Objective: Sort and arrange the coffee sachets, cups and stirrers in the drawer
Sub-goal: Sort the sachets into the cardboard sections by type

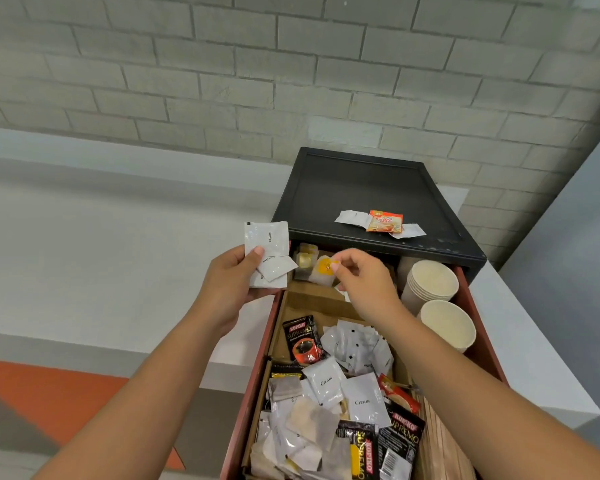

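The red drawer point(261, 344) stands pulled out under a black cabinet top point(364, 188). My left hand point(234, 282) grips a small stack of white sachets point(266, 242), the top one marked Coffee, left of the drawer. My right hand point(359, 277) pinches a tea bag with a yellow tag point(324, 268) at the drawer's back compartment. White cream sachets point(362, 400), black Kopiko sachets point(300, 337) and tea bags lie mixed in the nearer compartments. Two stacks of paper cups point(433, 282) lie along the right side. Wooden stirrers point(440, 441) lie at the near right.
An orange creamer sachet point(384, 221) and two white sachets lie on the black cabinet top. A grey brick wall rises behind. A white counter point(84, 237) runs to the left and right of the cabinet. The floor with an orange patch shows at lower left.
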`<action>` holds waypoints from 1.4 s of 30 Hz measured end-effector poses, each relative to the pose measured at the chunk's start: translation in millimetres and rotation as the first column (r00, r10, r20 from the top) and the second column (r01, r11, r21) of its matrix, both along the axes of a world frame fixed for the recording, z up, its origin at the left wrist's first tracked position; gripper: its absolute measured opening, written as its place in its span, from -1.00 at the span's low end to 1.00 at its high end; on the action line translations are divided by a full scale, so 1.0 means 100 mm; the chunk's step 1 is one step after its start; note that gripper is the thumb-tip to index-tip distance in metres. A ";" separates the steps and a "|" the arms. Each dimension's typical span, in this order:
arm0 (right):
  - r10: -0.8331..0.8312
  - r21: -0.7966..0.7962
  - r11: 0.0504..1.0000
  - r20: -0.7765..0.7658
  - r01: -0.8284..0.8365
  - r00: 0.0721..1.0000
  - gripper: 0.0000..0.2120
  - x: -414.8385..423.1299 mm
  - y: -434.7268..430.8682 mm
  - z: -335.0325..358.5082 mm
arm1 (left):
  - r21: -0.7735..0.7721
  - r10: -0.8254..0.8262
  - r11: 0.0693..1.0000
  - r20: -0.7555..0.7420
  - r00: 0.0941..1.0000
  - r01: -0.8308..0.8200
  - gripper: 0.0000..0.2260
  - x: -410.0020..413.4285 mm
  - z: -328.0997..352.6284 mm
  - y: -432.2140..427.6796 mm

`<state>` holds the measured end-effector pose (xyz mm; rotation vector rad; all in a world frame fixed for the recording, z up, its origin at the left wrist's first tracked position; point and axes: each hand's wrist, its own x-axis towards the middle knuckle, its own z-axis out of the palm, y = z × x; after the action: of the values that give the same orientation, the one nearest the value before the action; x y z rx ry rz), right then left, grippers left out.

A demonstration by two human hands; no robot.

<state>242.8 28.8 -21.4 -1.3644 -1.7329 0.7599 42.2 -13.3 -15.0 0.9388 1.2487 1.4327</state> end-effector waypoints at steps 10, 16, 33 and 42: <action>-0.091 -0.253 0.960 0.115 0.118 0.989 -0.94 -0.29 0.63 -0.35 | -0.021 -0.030 0.999 -0.018 0.999 0.030 -0.85 -0.04 -0.12 0.04; -0.159 -0.365 0.908 0.158 0.207 0.975 -0.70 -0.45 0.98 -0.47 | -0.044 -0.027 0.999 -0.036 0.999 0.025 -0.81 -0.09 -0.18 0.05; 0.137 -0.268 0.963 0.521 0.010 0.843 -0.85 -0.36 0.94 -0.59 | -0.038 -0.024 0.999 -0.014 1.000 0.024 -0.84 -0.12 -0.20 0.14; 0.078 -0.241 0.964 0.650 0.108 0.756 -0.76 -0.43 0.98 -0.56 | -0.043 -0.029 0.999 -0.016 0.999 0.028 -0.82 -0.08 -0.19 0.10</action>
<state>200.2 126.7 -77.3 -2.0048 -2.2023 0.5390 34.5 -3.4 -34.2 0.9381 1.2690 1.3735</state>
